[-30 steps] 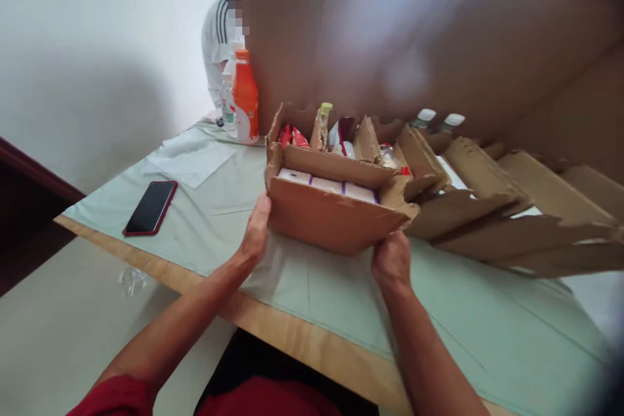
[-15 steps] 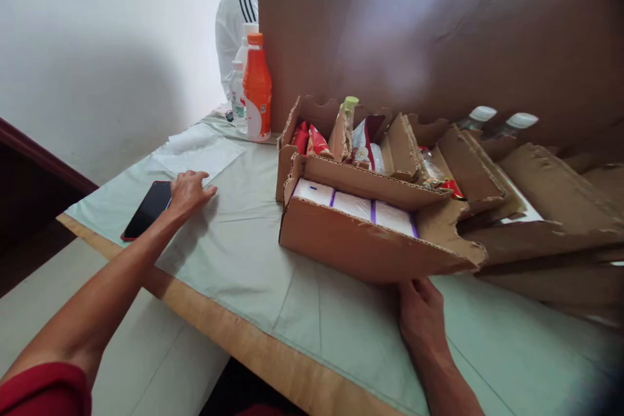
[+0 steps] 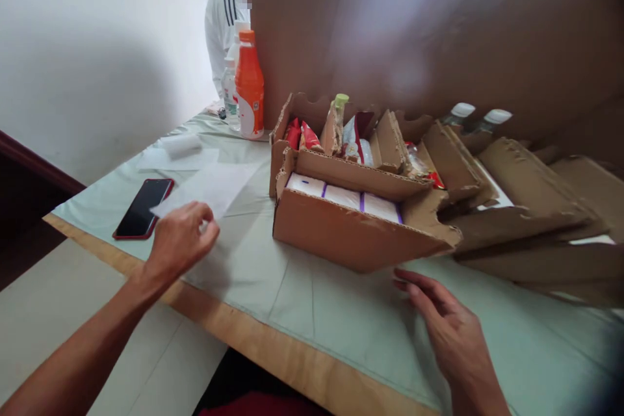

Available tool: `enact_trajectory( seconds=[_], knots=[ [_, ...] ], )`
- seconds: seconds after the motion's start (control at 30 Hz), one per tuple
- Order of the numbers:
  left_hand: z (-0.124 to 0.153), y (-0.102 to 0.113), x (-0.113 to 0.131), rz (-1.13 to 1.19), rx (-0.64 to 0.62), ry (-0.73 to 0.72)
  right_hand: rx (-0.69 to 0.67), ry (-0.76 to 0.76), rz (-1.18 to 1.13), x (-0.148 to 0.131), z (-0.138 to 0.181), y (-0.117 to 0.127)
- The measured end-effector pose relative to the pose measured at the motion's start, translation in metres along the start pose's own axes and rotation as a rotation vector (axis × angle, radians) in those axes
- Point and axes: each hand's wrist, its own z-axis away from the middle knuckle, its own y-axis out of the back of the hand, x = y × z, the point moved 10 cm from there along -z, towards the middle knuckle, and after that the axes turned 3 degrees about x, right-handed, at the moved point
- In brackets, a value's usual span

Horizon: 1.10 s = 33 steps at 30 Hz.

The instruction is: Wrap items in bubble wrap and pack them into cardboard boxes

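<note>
My left hand point(image 3: 182, 237) is closed in a pinch on a thin white sheet of paper point(image 3: 221, 183), whose near edge lifts off the cloth. Left of that hand lies a black phone point(image 3: 145, 209) with a red rim. My right hand point(image 3: 451, 322) is just in front of the cardboard box point(image 3: 336, 234), holding nothing, its fingers apart and pointing towards the box's lower front edge. Inside the box's front compartment sit white packs point(image 3: 341, 198) with purple edges.
More white paper point(image 3: 178, 155) lies at the table's back left. An orange bottle point(image 3: 249, 88) and clear bottles stand behind. Snack bags point(image 3: 308, 136) fill the rear compartments; further cardboard dividers point(image 3: 526, 188) run right. A person in white point(image 3: 220, 26) is beyond the brown partition.
My left hand has taken hold of a white sheet and drawn it nearer, away from the phone. My right hand has come out from beneath the box's front edge and moved right.
</note>
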Motion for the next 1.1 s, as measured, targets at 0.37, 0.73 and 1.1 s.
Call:
enact_trajectory(
  seconds=[0.37, 0.73, 1.1],
  knots=[
    [0.161, -0.1, 0.146, 1.13, -0.773, 0.292, -0.464, -0.015, -0.16, -0.042, 0.112, -0.117],
    [0.164, -0.048, 0.15, 0.612, -0.283, -0.448, -0.182, 0.041, 0.187, 0.0, 0.097, 0.017],
    [0.217, -0.073, 0.235, 0.581, -0.624, -0.667, -0.11, 0.284, 0.472, -0.005, 0.025, 0.045]
  ],
)
